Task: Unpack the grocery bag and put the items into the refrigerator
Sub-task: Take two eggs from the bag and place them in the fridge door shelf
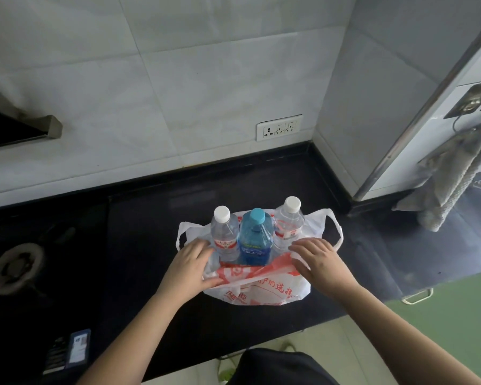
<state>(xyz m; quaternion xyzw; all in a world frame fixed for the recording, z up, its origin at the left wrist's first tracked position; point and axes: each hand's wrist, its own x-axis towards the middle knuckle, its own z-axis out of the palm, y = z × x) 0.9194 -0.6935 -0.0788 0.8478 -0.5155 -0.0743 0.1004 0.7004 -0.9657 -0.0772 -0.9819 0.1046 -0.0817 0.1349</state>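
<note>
Both hands, left hand and right hand, pinched the limp grocery bag rim; three rigid, slippery bottles at twelve o'clock likely suit mid-body grasps.

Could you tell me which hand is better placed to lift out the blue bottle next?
Probably the left hand: it lies nearer the blue bottle; the right hand is further off, both holding the bag.
</note>
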